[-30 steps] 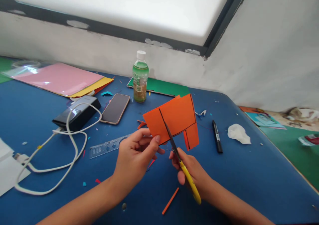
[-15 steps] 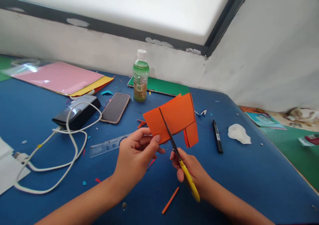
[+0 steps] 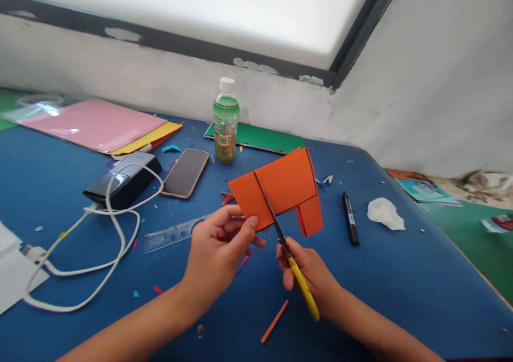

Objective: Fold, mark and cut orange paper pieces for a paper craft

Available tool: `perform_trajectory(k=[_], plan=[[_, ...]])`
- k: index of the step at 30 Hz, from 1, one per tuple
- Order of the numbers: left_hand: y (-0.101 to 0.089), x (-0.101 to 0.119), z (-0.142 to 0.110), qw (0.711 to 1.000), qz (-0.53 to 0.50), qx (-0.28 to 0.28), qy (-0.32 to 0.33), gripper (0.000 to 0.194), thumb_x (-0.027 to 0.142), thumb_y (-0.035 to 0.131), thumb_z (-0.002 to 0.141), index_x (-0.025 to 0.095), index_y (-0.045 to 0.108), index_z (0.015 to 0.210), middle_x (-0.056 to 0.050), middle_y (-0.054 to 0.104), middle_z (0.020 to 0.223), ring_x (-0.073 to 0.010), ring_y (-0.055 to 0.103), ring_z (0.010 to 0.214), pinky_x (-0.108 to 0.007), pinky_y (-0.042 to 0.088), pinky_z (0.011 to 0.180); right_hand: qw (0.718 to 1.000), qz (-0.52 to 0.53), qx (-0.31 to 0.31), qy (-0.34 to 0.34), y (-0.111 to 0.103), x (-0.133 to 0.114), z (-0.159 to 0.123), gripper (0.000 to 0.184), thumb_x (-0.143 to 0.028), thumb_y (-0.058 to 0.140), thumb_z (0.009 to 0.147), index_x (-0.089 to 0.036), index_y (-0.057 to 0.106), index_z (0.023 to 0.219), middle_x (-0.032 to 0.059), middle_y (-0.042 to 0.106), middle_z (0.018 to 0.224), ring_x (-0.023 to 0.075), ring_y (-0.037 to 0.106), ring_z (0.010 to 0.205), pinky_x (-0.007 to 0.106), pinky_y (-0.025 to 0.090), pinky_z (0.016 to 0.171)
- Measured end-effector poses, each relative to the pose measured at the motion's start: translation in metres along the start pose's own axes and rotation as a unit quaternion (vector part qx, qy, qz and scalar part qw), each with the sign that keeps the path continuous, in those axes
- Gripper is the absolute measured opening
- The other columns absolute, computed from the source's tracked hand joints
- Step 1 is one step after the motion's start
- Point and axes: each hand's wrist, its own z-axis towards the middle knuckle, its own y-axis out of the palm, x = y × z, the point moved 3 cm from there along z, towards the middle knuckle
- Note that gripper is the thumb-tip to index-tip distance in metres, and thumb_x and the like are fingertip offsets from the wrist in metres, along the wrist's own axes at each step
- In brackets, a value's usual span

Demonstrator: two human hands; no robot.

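Note:
My left hand (image 3: 218,252) pinches the lower left edge of a folded orange paper (image 3: 286,183) held up above the blue table (image 3: 401,276). Black lines are drawn on the paper, and a small flap hangs at its lower right. My right hand (image 3: 310,274) grips yellow-handled scissors (image 3: 294,268). Their dark blades lie along a drawn line in the paper, partly into the sheet.
A clear ruler (image 3: 176,233), a phone (image 3: 186,172), a black power bank (image 3: 122,180) with a white cable, a green bottle (image 3: 225,120), a black marker (image 3: 350,218), a crumpled tissue (image 3: 385,213) and stacked coloured sheets (image 3: 96,124) lie around. Paper scraps dot the table, including an orange strip (image 3: 274,322).
The paper has tilted slightly and its right side has shifted a little rightward. Both hands hold almost the same positions, with the scissors still in the cut.

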Motion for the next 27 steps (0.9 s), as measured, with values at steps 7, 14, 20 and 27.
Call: perform_trajectory(k=[7,14,20,27], plan=[[0.000,0.000,0.000,1.000,0.007,-0.013,-0.003,0.005,0.023,0.058,0.079,0.019,0.059,0.080,0.003,0.067,0.059,-0.0118,0.064,0.051,-0.016,0.047,0.043,1.000,-0.011,0.003,0.007,0.000,0.001,-0.001,0.007,-0.029,0.039,0.079,-0.022,0.038,0.078,-0.0045,0.059,0.050,0.0121,0.050,0.047,0.021,0.035,0.051],[-0.008,0.004,0.002,0.996,0.074,-0.007,0.051,0.024,0.031,0.048,0.085,0.017,0.058,0.070,0.003,0.059,0.057,-0.0101,0.055,0.050,-0.018,0.045,0.047,1.000,-0.006,-0.011,-0.014,0.003,0.001,0.001,0.005,-0.025,0.037,0.079,-0.022,0.037,0.076,-0.0056,0.056,0.047,0.0111,0.047,0.045,0.021,0.035,0.051],[-0.009,0.005,0.003,0.985,0.147,-0.024,0.090,0.030,0.033,0.043,0.087,0.017,0.056,0.065,0.003,0.053,0.055,-0.0105,0.048,0.051,-0.019,0.040,0.047,1.000,-0.016,-0.018,-0.013,0.007,0.008,-0.003,0.025,-0.034,0.057,0.073,-0.021,0.043,0.088,-0.0009,0.059,0.068,0.0137,0.051,0.057,0.023,0.039,0.054],[0.003,-0.001,-0.004,0.963,0.200,-0.128,0.124,0.030,0.026,0.041,0.088,0.015,0.054,0.063,0.003,0.051,0.051,-0.0074,0.043,0.044,-0.017,0.034,0.044,1.000,-0.017,-0.018,-0.011,0.008,0.007,-0.004,0.045,-0.045,0.065,0.069,-0.021,0.042,0.099,0.0026,0.059,0.082,0.0188,0.054,0.068,0.028,0.042,0.061]])
